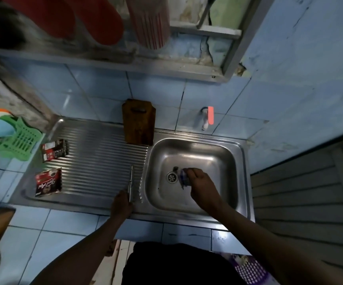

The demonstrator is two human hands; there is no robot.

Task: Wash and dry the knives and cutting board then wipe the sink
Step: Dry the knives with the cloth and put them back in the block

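Wiping the sink basin, knife in my other hand

My right hand (197, 178) presses a cloth (184, 177) beside the drain (172, 177) in the sink (238, 153), fingers curled around it. My left hand (122, 204) grips a knife (131, 183) over the ribbed drainboard (96, 161); the cutting board (138, 122) leans against the wall.

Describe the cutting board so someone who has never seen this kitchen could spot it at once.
Find the steel sink with its ribbed drainboard to the left. At the back of the drainboard, by the basin's far left corner, the cutting board stands upright against the blue wall tiles. It is the only brown wooden thing there, with a handle slot near its top.
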